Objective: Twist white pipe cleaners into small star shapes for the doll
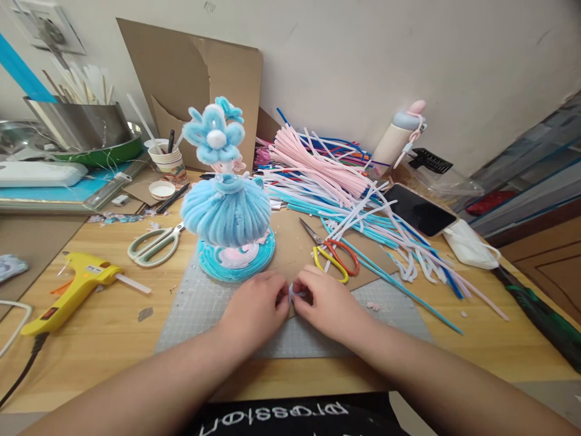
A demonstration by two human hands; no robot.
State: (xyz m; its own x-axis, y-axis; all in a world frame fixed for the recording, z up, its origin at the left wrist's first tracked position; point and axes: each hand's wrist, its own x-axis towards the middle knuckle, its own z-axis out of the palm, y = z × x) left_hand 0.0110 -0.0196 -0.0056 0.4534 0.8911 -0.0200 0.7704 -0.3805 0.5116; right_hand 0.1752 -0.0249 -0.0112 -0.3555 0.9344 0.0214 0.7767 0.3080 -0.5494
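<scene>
My left hand (258, 301) and my right hand (323, 304) meet above the grey cutting mat. Both are closed in a pinch on a small pale piece of pipe cleaner (293, 293), mostly hidden by the fingers. Just beyond my left hand stands a blue pipe-cleaner figure (226, 212). It has a ribbed round skirt, a flower (216, 140) with a white centre on top, and a coiled blue-and-pink base (213, 266). Scissors with yellow and red handles (333, 261) lie open past my right hand, on brown cardboard (295, 233).
Pink, white and blue pipe cleaners (318, 163) are heaped at the back, beside a bottle (394, 142) and a phone (420, 209). To the left lie a yellow glue gun (75, 284), pale-handled scissors (154, 245) and a paper cup (166, 158). A green-and-black tool (540, 312) lies at right.
</scene>
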